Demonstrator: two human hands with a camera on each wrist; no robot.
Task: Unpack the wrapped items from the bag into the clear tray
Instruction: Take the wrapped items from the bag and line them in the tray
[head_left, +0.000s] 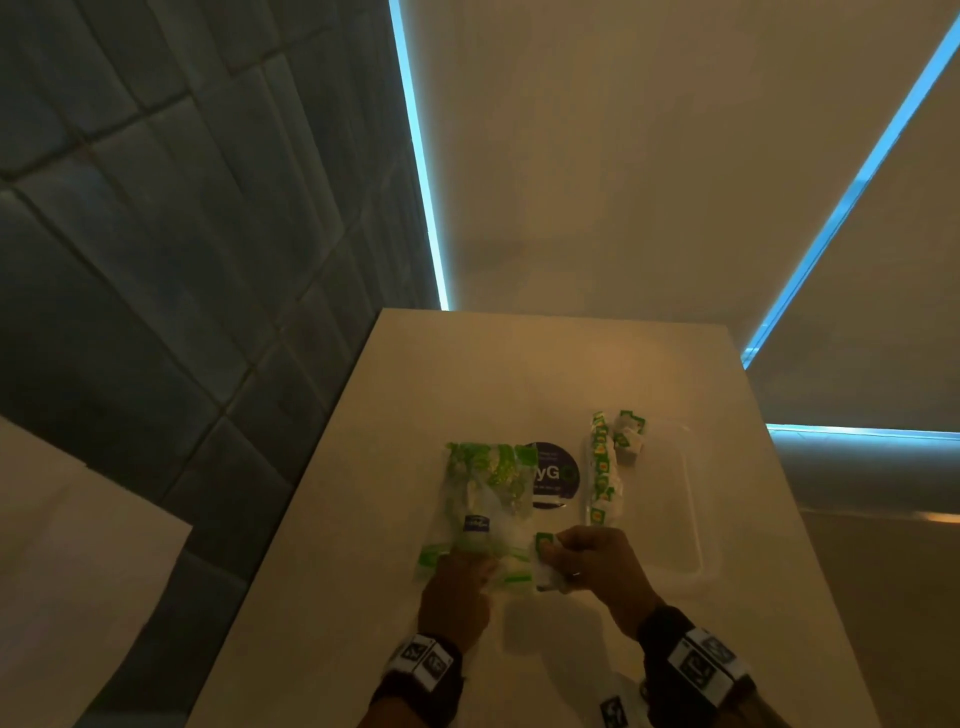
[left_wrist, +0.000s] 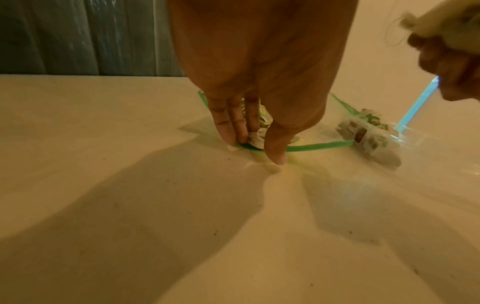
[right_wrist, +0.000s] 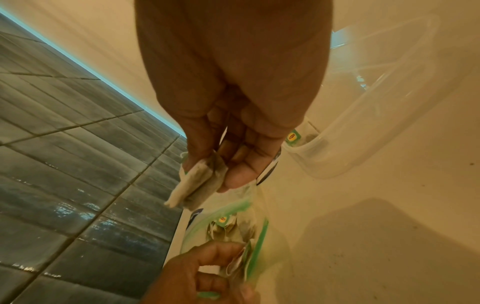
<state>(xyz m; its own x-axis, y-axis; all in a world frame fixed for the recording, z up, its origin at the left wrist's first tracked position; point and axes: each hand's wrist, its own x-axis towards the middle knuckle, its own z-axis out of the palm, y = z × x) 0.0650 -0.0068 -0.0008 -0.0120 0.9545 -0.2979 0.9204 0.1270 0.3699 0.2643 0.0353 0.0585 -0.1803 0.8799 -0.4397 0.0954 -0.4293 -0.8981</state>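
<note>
A clear zip bag with a green rim lies on the white table, with several wrapped tea bags inside. My left hand pinches the bag's near rim against the table. My right hand is just right of the bag's mouth and pinches a small stack of wrapped tea bags between thumb and fingers. The clear tray stands to the right. It holds a row of wrapped tea bags along its left wall and a few more at its far end.
A dark round sticker lies on the table between bag and tray. The table's left edge drops to a dark tiled floor. Bare tabletop lies in front of and behind the tray.
</note>
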